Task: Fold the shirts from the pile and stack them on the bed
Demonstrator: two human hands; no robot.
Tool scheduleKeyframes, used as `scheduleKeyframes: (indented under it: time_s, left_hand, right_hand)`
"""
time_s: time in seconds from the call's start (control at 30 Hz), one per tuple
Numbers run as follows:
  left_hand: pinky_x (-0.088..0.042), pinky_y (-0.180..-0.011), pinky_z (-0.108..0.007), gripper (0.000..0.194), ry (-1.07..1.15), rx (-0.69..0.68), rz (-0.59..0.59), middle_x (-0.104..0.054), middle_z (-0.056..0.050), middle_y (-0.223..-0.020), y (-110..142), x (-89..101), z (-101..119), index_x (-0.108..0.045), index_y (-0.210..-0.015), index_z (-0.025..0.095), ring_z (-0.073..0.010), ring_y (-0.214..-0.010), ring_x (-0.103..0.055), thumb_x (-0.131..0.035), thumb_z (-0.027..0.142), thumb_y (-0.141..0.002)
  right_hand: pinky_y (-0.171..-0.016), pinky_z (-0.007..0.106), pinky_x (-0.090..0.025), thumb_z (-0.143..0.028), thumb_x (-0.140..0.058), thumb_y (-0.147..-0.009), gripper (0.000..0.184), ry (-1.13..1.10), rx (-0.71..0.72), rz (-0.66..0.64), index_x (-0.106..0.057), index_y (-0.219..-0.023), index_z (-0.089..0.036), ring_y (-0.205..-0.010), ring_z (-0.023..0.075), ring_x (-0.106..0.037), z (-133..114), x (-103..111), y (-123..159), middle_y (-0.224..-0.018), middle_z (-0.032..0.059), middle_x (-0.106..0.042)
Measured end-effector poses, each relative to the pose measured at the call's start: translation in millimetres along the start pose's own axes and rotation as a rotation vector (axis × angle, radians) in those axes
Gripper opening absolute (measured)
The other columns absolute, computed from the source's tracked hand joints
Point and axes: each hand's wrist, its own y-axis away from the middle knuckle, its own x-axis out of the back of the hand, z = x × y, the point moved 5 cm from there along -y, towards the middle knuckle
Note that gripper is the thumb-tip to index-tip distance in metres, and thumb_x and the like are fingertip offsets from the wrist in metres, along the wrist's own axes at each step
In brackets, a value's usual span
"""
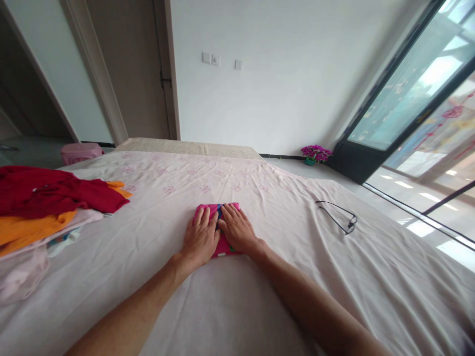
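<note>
Your left forearm (129, 306) and right forearm (315, 296) come nearest, reaching in from the bottom edge over a pale sheet (226, 306). At the far left lies a heap of clothes: a red garment (67, 190) on top, an orange garment (37, 227) showing beneath it, and pale pink cloth (25, 274) slumped toward you. All of that looks loose and unfolded, so I judge it the part left undone. In the middle, your left hand (200, 237) lies flat on the left of a bright pink cloth (220, 244), and your right hand (237, 227) lies flat on its right; neither grip is clenched, palms down, fingers extended. You have that cloth directly beneath you as a compact, roughly rectangular packet, so its folding seems done or nearly so. To the right, glasses (341, 222) lie well apart from both hands.

As for what you can't make out: the heap runs off the left edge, so its pieces can't be counted. Your hands cover most of the packet, hiding its layers and kind; only bits of blue and green print show. Whatever the sheet covers is hidden, and a dark blur (468, 324) at the lower right is unidentifiable.
</note>
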Motion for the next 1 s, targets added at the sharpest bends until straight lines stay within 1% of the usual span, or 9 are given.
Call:
scheduleKeyframes:
  time_s: [0.13,0.27,0.33,0.43,0.5,0.6,0.7,0.83,1.0]
  left_hand:
    - [-0.036,-0.111,-0.052,0.054,0.030,-0.073,-0.043,-0.040,-0.018,-0.155,11.0,1.9,-18.1,-0.042,-0.148,0.018,-0.0323,-0.145,-0.032,-0.039,0.039,-0.098]
    - [-0.035,-0.113,-0.047,0.055,0.112,-0.122,-0.041,-0.038,-0.015,-0.157,31.1,7.8,-45.3,-0.037,-0.151,0.021,-0.0261,-0.144,-0.036,-0.038,0.039,-0.099]
    - [-0.037,-0.113,-0.045,0.052,0.183,-0.071,-0.009,-0.045,-0.014,-0.152,40.2,15.4,-59.1,-0.038,-0.149,0.021,-0.0234,-0.141,-0.042,-0.036,0.037,-0.100]
    - [-0.043,-0.109,-0.041,0.042,0.304,0.058,0.116,-0.056,-0.014,-0.138,52.2,35.5,-71.6,-0.052,-0.135,0.018,-0.0217,-0.131,-0.051,-0.038,0.035,-0.099]
    - [-0.046,-0.105,-0.041,0.032,0.345,0.078,0.186,-0.059,-0.012,-0.126,59.0,50.2,-68.8,-0.059,-0.121,0.018,-0.0223,-0.122,-0.055,-0.048,0.033,-0.094]
    - [-0.051,-0.097,-0.040,0.026,0.368,0.023,0.183,-0.059,-0.007,-0.108,65.9,63.1,-53.7,-0.060,-0.107,0.021,-0.0221,-0.108,-0.058,-0.063,0.022,-0.081]
    - [-0.054,-0.088,-0.035,0.033,0.433,0.002,0.137,-0.057,-0.004,-0.103,69.2,62.4,-42.4,-0.058,-0.102,0.023,-0.0196,-0.101,-0.060,-0.059,0.007,-0.073]
    - [-0.055,-0.087,-0.030,0.039,0.524,0.009,0.105,-0.057,-0.003,-0.104,70.1,53.4,-39.9,-0.056,-0.102,0.023,-0.0167,-0.100,-0.062,-0.049,-0.002,-0.072]
    - [-0.055,-0.084,-0.029,0.039,0.533,0.006,0.097,-0.056,-0.003,-0.104,69.7,51.0,-39.3,-0.055,-0.103,0.024,-0.0163,-0.096,-0.062,-0.054,0.000,-0.072]
  right_hand:
    - [-0.119,0.045,-0.024,-0.043,-0.031,-0.104,0.053,-0.011,-0.012,-0.060,-0.036,-0.152,-0.021,-0.148,0.0217,-0.026,2.2,4.2,-2.4,-0.158,0.0085,-0.034]
    - [-0.118,0.046,-0.023,-0.045,-0.029,-0.104,0.053,-0.016,-0.044,-0.079,-0.034,-0.153,-0.024,-0.148,0.0212,-0.025,3.8,4.8,-2.3,-0.159,0.0077,-0.032]
    - [-0.118,0.045,-0.022,-0.044,-0.029,-0.104,0.052,-0.014,-0.038,-0.070,-0.035,-0.152,-0.024,-0.148,0.0210,-0.025,3.6,5.6,-1.5,-0.158,0.0070,-0.034]
    - [-0.118,0.045,-0.020,-0.041,-0.033,-0.104,0.050,-0.009,-0.037,0.011,-0.042,-0.148,-0.020,-0.146,0.0230,-0.027,1.4,15.2,1.4,-0.154,0.0090,-0.041]
    - [-0.115,0.044,-0.025,-0.039,-0.039,-0.103,0.045,-0.021,0.019,0.093,-0.050,-0.141,-0.019,-0.141,0.0247,-0.033,-6.2,27.2,6.4,-0.147,0.0102,-0.049]
    - [-0.101,0.038,-0.038,-0.034,-0.049,-0.099,0.031,-0.102,0.208,0.132,-0.062,-0.125,-0.022,-0.119,0.0236,-0.051,-27.8,43.6,20.0,-0.127,0.0095,-0.062]
    - [-0.088,0.035,-0.042,-0.027,-0.061,-0.090,0.022,-0.166,0.358,0.085,-0.065,-0.111,-0.022,-0.099,0.0215,-0.055,-48.3,49.7,35.8,-0.106,0.0070,-0.065]
    - [-0.085,0.035,-0.038,-0.028,-0.073,-0.079,0.026,-0.121,0.385,0.034,-0.066,-0.104,-0.023,-0.095,0.0227,-0.052,-59.1,43.9,45.0,-0.097,0.0049,-0.062]
    - [-0.077,0.032,-0.034,-0.032,-0.071,-0.085,0.014,-0.049,0.362,0.036,-0.065,-0.093,-0.022,-0.089,0.0205,-0.050,-60.0,32.7,39.8,-0.090,0.0036,-0.062]
